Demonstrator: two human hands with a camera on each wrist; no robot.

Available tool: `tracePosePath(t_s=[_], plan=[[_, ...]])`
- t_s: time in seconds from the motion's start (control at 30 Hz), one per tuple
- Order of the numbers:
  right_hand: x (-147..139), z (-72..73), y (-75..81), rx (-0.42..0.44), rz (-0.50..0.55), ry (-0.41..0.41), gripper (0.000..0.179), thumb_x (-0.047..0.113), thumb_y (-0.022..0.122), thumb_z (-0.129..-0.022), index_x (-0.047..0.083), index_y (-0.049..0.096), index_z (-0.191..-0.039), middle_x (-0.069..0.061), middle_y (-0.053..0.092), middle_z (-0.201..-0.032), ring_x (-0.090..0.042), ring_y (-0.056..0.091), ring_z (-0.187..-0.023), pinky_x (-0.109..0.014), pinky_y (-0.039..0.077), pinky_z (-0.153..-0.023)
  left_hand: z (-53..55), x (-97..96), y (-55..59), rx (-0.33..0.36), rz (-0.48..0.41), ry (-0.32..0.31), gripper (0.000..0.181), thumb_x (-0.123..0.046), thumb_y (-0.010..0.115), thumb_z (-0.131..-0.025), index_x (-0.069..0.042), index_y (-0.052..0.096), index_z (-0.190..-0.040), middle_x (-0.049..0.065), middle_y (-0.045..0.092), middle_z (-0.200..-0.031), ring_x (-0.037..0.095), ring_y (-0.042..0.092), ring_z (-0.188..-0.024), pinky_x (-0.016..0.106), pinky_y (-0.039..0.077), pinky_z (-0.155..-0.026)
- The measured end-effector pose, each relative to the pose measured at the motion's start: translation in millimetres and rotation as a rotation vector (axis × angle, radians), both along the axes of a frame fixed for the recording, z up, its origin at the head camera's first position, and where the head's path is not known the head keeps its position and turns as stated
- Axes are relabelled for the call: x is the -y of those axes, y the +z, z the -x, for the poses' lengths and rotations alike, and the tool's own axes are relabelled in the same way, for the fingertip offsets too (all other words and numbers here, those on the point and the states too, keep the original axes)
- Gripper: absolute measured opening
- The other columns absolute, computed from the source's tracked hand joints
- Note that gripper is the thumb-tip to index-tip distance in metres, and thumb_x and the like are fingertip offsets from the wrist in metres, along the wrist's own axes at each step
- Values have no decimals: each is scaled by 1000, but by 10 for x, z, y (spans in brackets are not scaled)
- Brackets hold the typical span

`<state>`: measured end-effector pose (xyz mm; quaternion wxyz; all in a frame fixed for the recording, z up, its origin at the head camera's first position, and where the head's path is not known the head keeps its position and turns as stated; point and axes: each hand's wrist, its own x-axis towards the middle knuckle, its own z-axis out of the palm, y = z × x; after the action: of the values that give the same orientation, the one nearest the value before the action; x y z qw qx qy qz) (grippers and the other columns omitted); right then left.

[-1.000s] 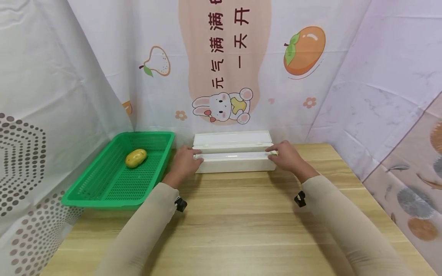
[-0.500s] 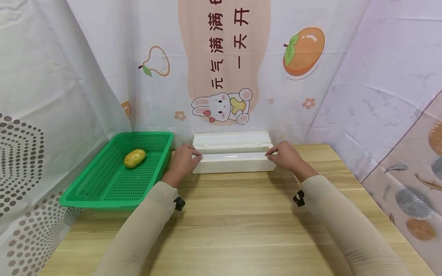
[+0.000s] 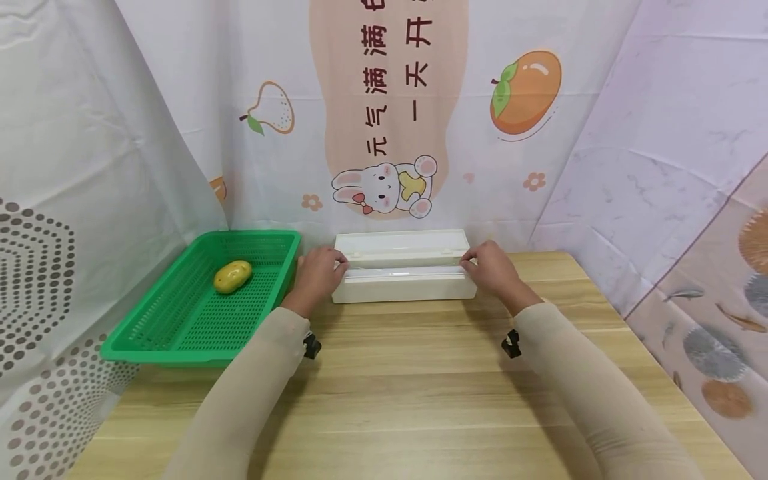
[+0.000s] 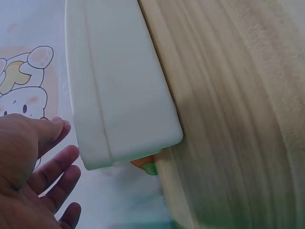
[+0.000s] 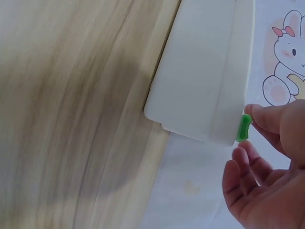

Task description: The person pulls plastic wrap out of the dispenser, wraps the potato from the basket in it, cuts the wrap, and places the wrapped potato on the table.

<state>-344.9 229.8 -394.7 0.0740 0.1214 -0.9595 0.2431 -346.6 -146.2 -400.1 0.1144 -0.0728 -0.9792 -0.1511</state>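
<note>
A long white cling film dispenser [image 3: 405,289] stands at the back of the wooden table, its lid [image 3: 402,241] raised behind it. Clear cling film [image 3: 405,271] shows as a shiny strip along the opening. My left hand [image 3: 318,273] is at the left end, thumb and index fingertip pinched together at the film's edge. At the other end my right hand [image 3: 495,270] pinches likewise. In the right wrist view a green slider [image 5: 244,128] sits on the dispenser's end, right by the thumb and fingertips. The other fingers of both hands are loosely bent.
A green plastic basket [image 3: 162,363] stands on the left side of the table, holding a yellow potato-like item [image 3: 233,277]. Behind the dispenser hangs a printed white curtain [image 3: 270,180]. The wooden tabletop [image 3: 408,387] stretches in front of it.
Thumbs and fingers, spread apart at the dispenser's two ends one second ago, have closed into pinches at the film's edge. Both hands have shifted slightly. The basket stays put.
</note>
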Motion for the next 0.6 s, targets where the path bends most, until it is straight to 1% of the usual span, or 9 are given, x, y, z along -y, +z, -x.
tracePosePath(t_s=[0.07, 0.2, 0.43, 0.5, 0.6], plan=[[3, 8, -4, -12, -17, -26, 21, 16, 64, -102, 3, 78, -110, -21, 61, -124, -34, 54, -113, -51, 47, -95, 23, -8, 7, 0, 17, 1, 18, -32, 66, -103, -18, 76, -107, 4, 68, -116, 29, 56, -112, 50, 41, -94], [18, 24, -10, -75, -77, -57, 20, 20, 67, -102, 6, 79, -108, -16, 59, -121, -34, 57, -109, -51, 51, -90, 65, -24, 25, 3, 37, 13, 18, -32, 64, -104, -18, 74, -109, 4, 66, -115, 29, 54, -112, 50, 38, -96], [18, 46, -13, -186, -177, -51, 16, 18, 68, -101, 9, 80, -107, -10, 61, -118, -33, 59, -108, -48, 54, -87, 126, -32, 46, 8, 45, 39, 19, -33, 60, -106, -18, 71, -111, 4, 65, -120, 30, 52, -118, 52, 37, -99], [11, 58, -9, -195, -200, -46, 16, 17, 67, -101, 9, 79, -107, -9, 61, -118, -33, 58, -109, -47, 55, -86, 149, -31, 50, 3, 44, 43, 19, -33, 60, -106, -18, 70, -111, 5, 65, -121, 30, 52, -119, 52, 38, -99], [5, 72, -1, -177, -226, -43, 17, 19, 63, -104, 8, 76, -108, -9, 59, -121, -33, 57, -110, -47, 56, -85, 172, -34, 65, -4, 40, 47, 20, -34, 59, -106, -18, 70, -112, 6, 64, -124, 31, 52, -119, 53, 38, -100]])
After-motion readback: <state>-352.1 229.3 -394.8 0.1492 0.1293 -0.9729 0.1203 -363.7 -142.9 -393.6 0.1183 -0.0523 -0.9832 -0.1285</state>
